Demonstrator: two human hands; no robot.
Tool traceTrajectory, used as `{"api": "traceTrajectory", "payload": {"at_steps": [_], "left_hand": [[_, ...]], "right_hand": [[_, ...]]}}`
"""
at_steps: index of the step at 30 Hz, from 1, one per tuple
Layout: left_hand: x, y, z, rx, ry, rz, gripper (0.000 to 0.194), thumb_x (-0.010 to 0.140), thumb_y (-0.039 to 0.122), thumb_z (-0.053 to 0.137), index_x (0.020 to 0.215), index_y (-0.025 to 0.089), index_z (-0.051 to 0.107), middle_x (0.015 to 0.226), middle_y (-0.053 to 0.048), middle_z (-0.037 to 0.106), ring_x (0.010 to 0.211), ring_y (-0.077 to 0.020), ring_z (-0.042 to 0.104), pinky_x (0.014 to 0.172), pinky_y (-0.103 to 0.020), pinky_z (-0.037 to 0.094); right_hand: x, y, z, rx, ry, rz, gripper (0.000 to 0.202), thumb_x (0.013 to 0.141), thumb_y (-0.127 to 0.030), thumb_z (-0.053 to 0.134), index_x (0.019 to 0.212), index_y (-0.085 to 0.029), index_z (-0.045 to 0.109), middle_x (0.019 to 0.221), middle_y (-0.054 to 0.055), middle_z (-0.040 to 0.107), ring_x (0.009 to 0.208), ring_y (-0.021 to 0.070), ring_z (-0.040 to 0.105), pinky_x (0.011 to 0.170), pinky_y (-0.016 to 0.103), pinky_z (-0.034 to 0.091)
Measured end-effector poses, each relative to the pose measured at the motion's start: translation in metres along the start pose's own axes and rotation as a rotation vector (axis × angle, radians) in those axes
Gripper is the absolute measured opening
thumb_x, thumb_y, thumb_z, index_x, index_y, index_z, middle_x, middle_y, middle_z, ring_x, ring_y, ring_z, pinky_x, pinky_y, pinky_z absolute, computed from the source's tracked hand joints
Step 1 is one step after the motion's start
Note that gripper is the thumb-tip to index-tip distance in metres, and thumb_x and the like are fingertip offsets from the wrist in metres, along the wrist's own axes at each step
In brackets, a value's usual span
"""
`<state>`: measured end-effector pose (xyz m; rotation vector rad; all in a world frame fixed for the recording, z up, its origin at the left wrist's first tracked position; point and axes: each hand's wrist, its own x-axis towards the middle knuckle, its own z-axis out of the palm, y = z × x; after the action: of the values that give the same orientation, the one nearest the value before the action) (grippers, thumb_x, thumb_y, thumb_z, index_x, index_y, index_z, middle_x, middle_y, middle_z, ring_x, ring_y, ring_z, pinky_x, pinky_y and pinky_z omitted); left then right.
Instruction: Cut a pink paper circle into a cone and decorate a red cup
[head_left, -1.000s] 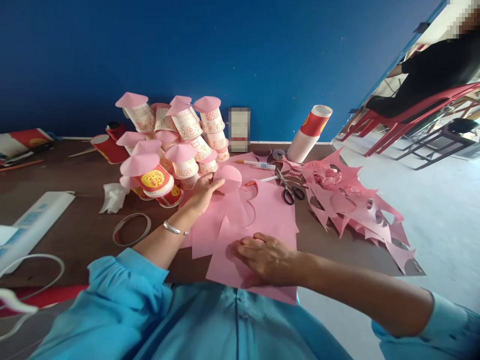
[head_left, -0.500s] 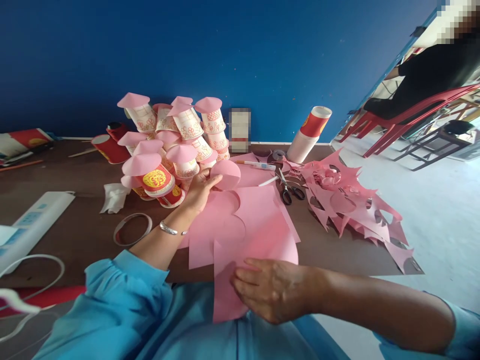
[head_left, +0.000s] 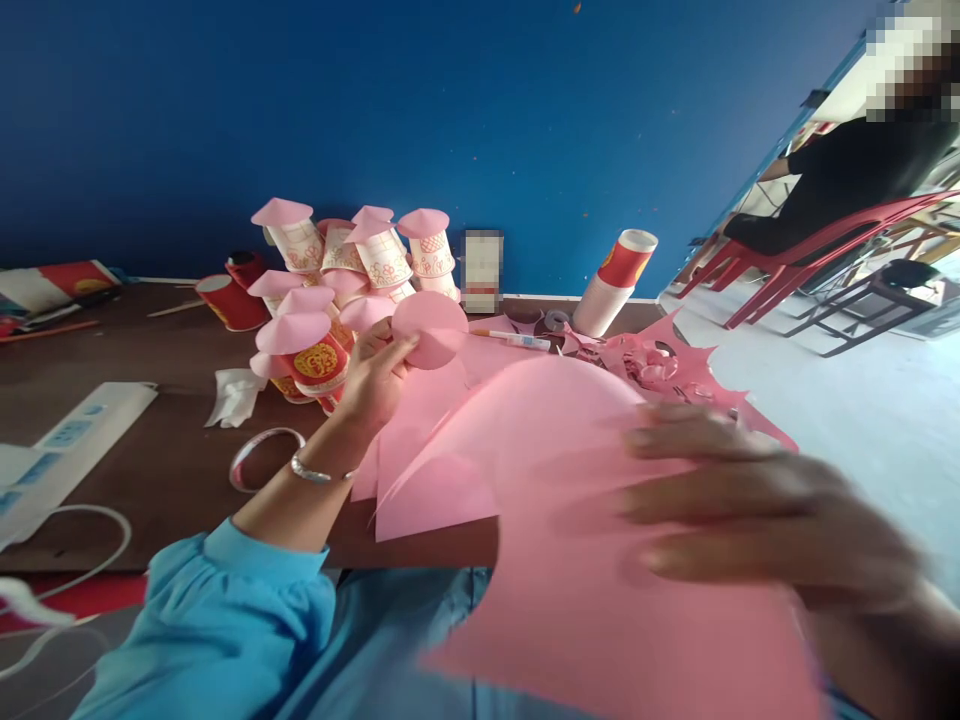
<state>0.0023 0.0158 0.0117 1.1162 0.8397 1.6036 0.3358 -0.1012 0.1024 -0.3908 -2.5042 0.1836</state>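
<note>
My left hand (head_left: 377,378) pinches a round pink paper disc (head_left: 433,335) by its lower left edge, above the table. A large pink paper sheet (head_left: 592,480) with a curved cutout is in my right hand (head_left: 757,500), raised close to the camera. My right fingers are blurred and lie across the sheet's upper face; the thumb is hidden. Under the raised sheet, other pink paper (head_left: 439,495) lies on the table. Beyond my left hand, paper cups (head_left: 304,245) with pink cone roofs (head_left: 281,212) stand stacked against the wall.
Pink offcuts (head_left: 667,360) lie in a heap at the right. A pen (head_left: 517,340) rests behind the sheet, near a tall cup stack (head_left: 611,285). At left are a tape roll (head_left: 266,460), crumpled tissue (head_left: 234,397) and a power strip (head_left: 79,445). A person (head_left: 862,180) sits at far right.
My right hand has moved right, lifting the large sheet toward the camera; the scissors are now hidden. My left hand has drawn the disc slightly left and up.
</note>
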Motion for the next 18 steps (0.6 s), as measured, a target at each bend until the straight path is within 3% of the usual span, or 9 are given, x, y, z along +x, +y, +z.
{"api": "traceTrajectory", "payload": {"at_steps": [2, 4, 6, 8, 11, 14, 18], "left_hand": [[-0.001, 0.012, 0.000, 0.023, -0.051, 0.037, 0.020, 0.079, 0.035, 0.081, 0.090, 0.020, 0.074, 0.092, -0.006, 0.075, 0.102, -0.0231, 0.069, 0.087, -0.032, 0.056], [-0.003, 0.018, 0.000, 0.031, -0.102, 0.015, 0.022, 0.079, 0.036, 0.081, 0.093, 0.020, 0.075, 0.091, -0.005, 0.075, 0.098, -0.0227, 0.070, 0.084, -0.032, 0.056], [-0.007, 0.018, -0.002, 0.050, -0.137, -0.041, 0.023, 0.078, 0.037, 0.083, 0.092, 0.020, 0.076, 0.087, -0.004, 0.074, 0.091, -0.0206, 0.068, 0.082, -0.031, 0.055], [-0.012, 0.013, -0.006, 0.102, -0.183, -0.111, 0.022, 0.079, 0.037, 0.083, 0.091, 0.020, 0.076, 0.086, -0.003, 0.074, 0.087, -0.0186, 0.066, 0.081, -0.029, 0.053], [-0.020, 0.003, -0.013, 0.221, -0.300, -0.240, 0.024, 0.082, 0.041, 0.081, 0.092, 0.019, 0.075, 0.089, -0.002, 0.073, 0.084, -0.0175, 0.063, 0.080, -0.029, 0.050], [-0.025, -0.004, -0.017, 0.342, -0.401, -0.347, 0.027, 0.084, 0.044, 0.080, 0.090, 0.018, 0.073, 0.087, -0.001, 0.070, 0.081, -0.0159, 0.059, 0.076, -0.027, 0.047], [-0.028, -0.004, -0.015, 0.416, -0.462, -0.421, 0.031, 0.086, 0.049, 0.076, 0.090, 0.018, 0.072, 0.086, 0.000, 0.067, 0.080, -0.0152, 0.055, 0.075, -0.027, 0.044]], "right_hand": [[-0.005, 0.016, 0.026, 0.167, -0.164, -0.038, 0.029, 0.107, -0.019, 0.048, 0.122, -0.027, 0.072, 0.133, 0.004, 0.077, 0.147, 0.0204, 0.055, 0.126, 0.045, 0.044], [-0.014, 0.039, 0.059, 0.228, -0.248, -0.022, 0.031, 0.102, -0.010, 0.050, 0.119, -0.024, 0.072, 0.142, 0.006, 0.071, 0.151, 0.0200, 0.050, 0.126, 0.044, 0.044], [-0.026, 0.062, 0.087, 0.194, -0.291, 0.010, 0.036, 0.099, -0.004, 0.047, 0.117, -0.021, 0.074, 0.142, 0.008, 0.071, 0.153, 0.0189, 0.045, 0.126, 0.044, 0.042], [-0.038, 0.078, 0.102, 0.087, -0.325, 0.011, 0.034, 0.100, -0.009, 0.050, 0.123, -0.022, 0.072, 0.144, 0.009, 0.070, 0.154, 0.0199, 0.044, 0.130, 0.048, 0.036], [-0.048, 0.088, 0.103, -0.080, -0.328, 0.020, 0.049, 0.106, -0.014, 0.043, 0.153, -0.025, 0.052, 0.161, 0.008, 0.053, 0.159, 0.0183, 0.034, 0.132, 0.048, 0.032], [-0.052, 0.091, 0.095, -0.211, -0.248, 0.049, 0.059, 0.108, -0.011, 0.038, 0.164, -0.030, 0.034, 0.165, 0.007, 0.047, 0.161, 0.0170, 0.029, 0.131, 0.045, 0.034], [-0.058, 0.096, 0.096, -0.119, -0.264, 0.016, 0.053, 0.106, -0.009, 0.042, 0.154, -0.029, 0.051, 0.158, 0.009, 0.057, 0.156, 0.0197, 0.042, 0.126, 0.048, 0.043]]}}
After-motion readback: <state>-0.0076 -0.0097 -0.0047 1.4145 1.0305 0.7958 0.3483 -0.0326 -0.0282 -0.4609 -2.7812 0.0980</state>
